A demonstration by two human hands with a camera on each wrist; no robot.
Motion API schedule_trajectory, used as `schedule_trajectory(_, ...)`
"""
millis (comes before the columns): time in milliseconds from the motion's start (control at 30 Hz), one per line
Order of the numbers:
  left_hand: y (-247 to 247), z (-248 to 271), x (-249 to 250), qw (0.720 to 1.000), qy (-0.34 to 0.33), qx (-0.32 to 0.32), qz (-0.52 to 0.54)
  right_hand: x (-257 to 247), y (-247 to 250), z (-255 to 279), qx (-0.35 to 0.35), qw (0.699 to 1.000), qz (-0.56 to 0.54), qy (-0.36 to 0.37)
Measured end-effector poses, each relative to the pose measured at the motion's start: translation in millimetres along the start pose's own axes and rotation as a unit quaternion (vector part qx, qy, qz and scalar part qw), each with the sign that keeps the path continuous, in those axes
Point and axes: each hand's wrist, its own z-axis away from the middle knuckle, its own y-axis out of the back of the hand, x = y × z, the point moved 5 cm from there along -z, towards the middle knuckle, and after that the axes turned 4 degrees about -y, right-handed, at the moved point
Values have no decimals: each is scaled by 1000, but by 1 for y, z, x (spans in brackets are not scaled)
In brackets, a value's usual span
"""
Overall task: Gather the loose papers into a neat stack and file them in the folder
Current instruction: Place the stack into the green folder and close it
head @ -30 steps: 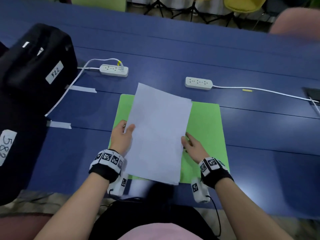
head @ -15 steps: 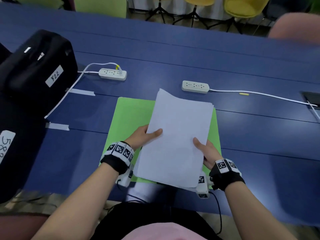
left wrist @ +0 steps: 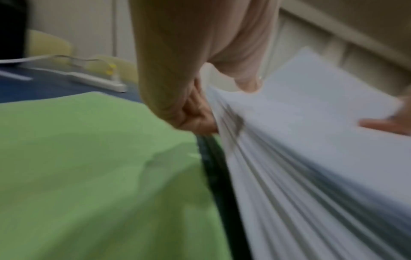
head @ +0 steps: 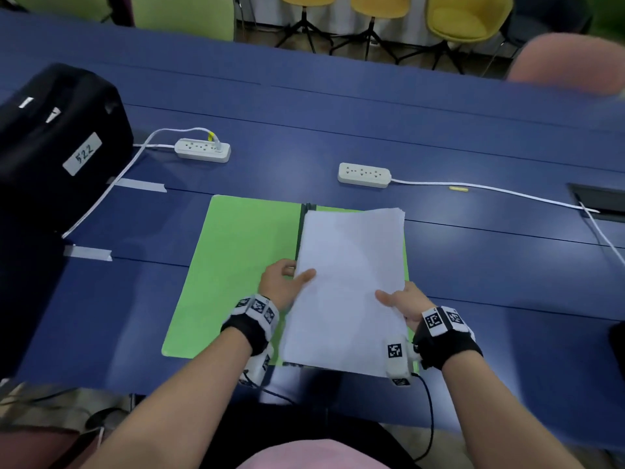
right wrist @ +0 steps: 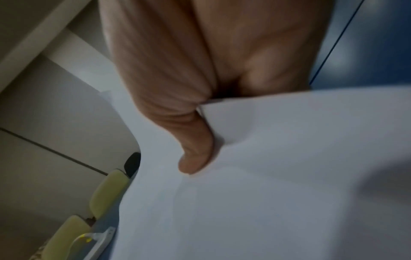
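A stack of white papers (head: 348, 286) lies squared over the right half of an open green folder (head: 236, 275), beside its dark spine (head: 302, 228). My left hand (head: 287, 282) grips the stack's left edge, thumb on top and fingers curled underneath, as the left wrist view shows: left hand (left wrist: 200, 98), papers (left wrist: 311, 140), folder (left wrist: 89, 167). My right hand (head: 402, 302) pinches the stack's right edge with its thumb on top. In the right wrist view the thumb (right wrist: 195, 154) presses on the top sheet of the papers (right wrist: 266, 176).
Two white power strips (head: 203, 149) (head: 364, 175) with cables lie behind the folder on the blue table (head: 507, 265). A black bag (head: 57, 147) stands at the left. A dark recessed panel (head: 598, 204) is at the right edge. Chairs stand beyond the table.
The stack, earlier tilted over the folder's middle, has shifted right and turned square onto the right half. Both hands moved right with it, uncovering the folder's left half and spine.
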Motion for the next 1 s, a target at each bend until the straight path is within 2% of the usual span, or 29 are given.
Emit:
schedule_trajectory(67, 33, -4, -21, 995, 53, 48, -75, 1, 10, 0, 18, 1000, 7, -12)
schedule_trajectory(100, 55, -5, -32, 983, 82, 81, -142, 1, 14, 2, 34, 999, 23, -22)
schedule_trajectory(200, 124, 6, -62, 917, 175, 198, -297, 0, 26, -2, 62, 995, 70, -35)
schedule_trajectory(233, 138, 9, -73, 903, 204, 211, -313, -1, 27, -4, 64, 994, 87, -36)
schedule_trajectory(300, 153, 12, -90, 893, 238, 196, -328, -5, 25, -7, 59, 992, 104, -46)
schedule_trajectory(467, 163, 2, -93, 888, 235, 198, -341, -12, 6, -6, 58, 985, 152, -63)
schedule_trajectory(600, 169, -8, -91, 882, 249, 173, -360, -16, -11, -1, 63, 964, 246, -80)
schedule_trajectory(667, 170, -10, -88, 881, 256, 167, -360, -21, -17, 2, 70, 962, 257, -66)
schedule_trajectory(800, 170, -16, -85, 890, 250, 168, -343, -16, -26, -6, 99, 962, 248, -49)
schedule_trajectory(1000, 175, -16, -77, 912, 237, 142, -303, -12, -32, -9, 190, 964, 180, -38)
